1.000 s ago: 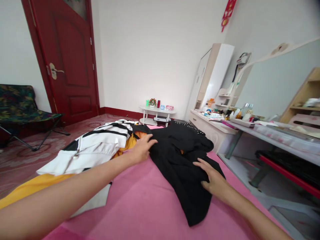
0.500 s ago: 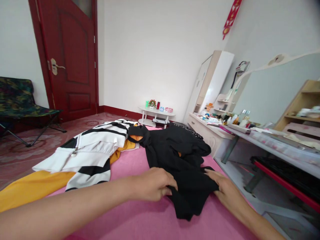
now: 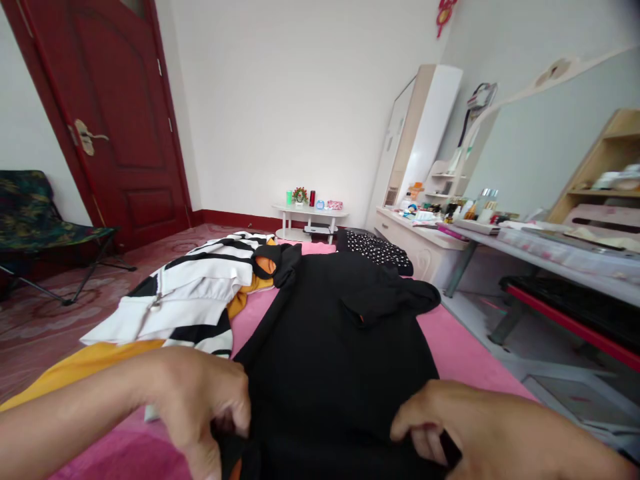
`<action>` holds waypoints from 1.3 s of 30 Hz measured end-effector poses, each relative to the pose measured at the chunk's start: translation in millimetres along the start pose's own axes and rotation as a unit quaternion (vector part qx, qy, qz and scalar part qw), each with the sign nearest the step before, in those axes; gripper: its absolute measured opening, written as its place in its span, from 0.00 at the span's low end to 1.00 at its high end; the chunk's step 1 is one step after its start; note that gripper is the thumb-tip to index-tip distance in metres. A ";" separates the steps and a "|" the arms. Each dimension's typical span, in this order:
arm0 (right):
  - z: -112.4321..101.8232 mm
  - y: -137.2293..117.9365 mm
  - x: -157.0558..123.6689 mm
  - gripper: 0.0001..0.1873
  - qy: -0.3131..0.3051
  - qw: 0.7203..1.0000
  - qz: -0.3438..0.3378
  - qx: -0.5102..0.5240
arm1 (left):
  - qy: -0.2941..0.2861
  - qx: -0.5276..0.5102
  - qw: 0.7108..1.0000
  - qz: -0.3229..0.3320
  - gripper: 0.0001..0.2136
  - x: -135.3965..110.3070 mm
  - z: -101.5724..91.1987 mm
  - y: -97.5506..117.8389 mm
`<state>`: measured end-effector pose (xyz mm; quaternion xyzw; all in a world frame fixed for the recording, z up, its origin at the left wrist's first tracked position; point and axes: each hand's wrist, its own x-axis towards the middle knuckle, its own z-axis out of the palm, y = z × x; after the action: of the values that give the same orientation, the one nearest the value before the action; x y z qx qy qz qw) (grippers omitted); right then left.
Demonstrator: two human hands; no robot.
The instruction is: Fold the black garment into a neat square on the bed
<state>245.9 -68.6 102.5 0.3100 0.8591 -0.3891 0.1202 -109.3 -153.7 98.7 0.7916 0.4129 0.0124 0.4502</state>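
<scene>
A black long-sleeved top [image 3: 340, 360] with orange showing inside its openings lies spread on the pink bed cover [image 3: 485, 347]. At its near left edge my left hand [image 3: 200, 400] is closed, pinching the cloth. My right hand [image 3: 450, 427] grips the near right edge with fingers curled; a bit of black fabric shows between them. One sleeve folds across the top's right side, while the other reaches toward the left. Just left of it lies a striped black-and-white jacket [image 3: 200, 287] with yellow cloth [image 3: 85, 367] under it.
Behind the black top lies a black polka-dot garment [image 3: 375, 250]. A low white table [image 3: 310, 212] stands by the far wall. To the right is a cluttered dressing table [image 3: 425, 230]; a camouflage folding chair [image 3: 45, 220] stands left near the red door [image 3: 105, 120].
Both hands have come nearer and moved apart, drawing the black top toward me. Its bunched body is now stretched out wide and flatter. The view has shifted slightly.
</scene>
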 end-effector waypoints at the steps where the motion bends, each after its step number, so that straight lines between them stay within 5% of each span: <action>1: -10.3 3.3 6.5 0.30 -0.034 0.998 -0.009 0.048 | -0.039 -0.030 0.999 -0.007 0.19 7.0 -1.1 1.5; 4: -33.5 12.2 41.5 0.31 0.059 0.993 -0.052 0.090 | -0.057 -0.099 0.993 -0.022 0.20 39.2 -13.7 13.2; 7: -33.0 22.5 90.4 0.40 0.260 0.962 -0.033 -0.073 | 0.081 -0.028 0.996 0.023 0.15 87.8 -29.8 14.9; 10: -24.6 34.9 129.5 0.43 0.344 0.903 0.012 -0.257 | 0.252 0.128 0.959 0.023 0.19 137.4 -39.5 -10.1; 14: -37.3 62.2 134.4 0.19 0.330 0.877 0.052 -0.346 | 0.331 0.227 0.913 -0.078 0.31 171.5 -38.6 -65.4; 17: -61.0 91.3 106.9 0.15 0.316 0.858 0.113 -0.388 | 0.347 0.261 0.896 -0.095 0.32 174.8 -32.2 -92.5; 22: -96.4 113.1 57.3 0.12 0.208 0.844 0.282 -0.406 | 0.356 0.283 0.885 -0.097 0.31 176.5 -27.0 -98.1; 26: -126.9 99.6 47.6 0.11 0.146 0.865 0.297 -0.377 | 0.349 0.292 0.884 -0.107 0.30 176.9 -27.4 -91.5; 30: -143.2 86.4 84.2 0.23 0.258 0.909 0.184 -0.270 | 0.328 0.314 0.884 -0.109 0.29 175.2 -35.3 -77.1; 33: -122.8 81.2 135.7 0.24 0.339 0.920 0.066 -0.186 | 0.310 0.327 0.886 -0.109 0.23 180.0 -51.4 -67.6; 39: -75.3 111.5 203.7 0.34 0.328 0.928 0.009 -0.180 | 0.350 0.301 0.868 -0.184 0.30 198.1 -90.3 -99.7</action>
<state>159.6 133.1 -4.6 0.4015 0.9032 -0.1037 -0.1106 -78.3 66.7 10.5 0.7421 0.6654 0.0803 0.0099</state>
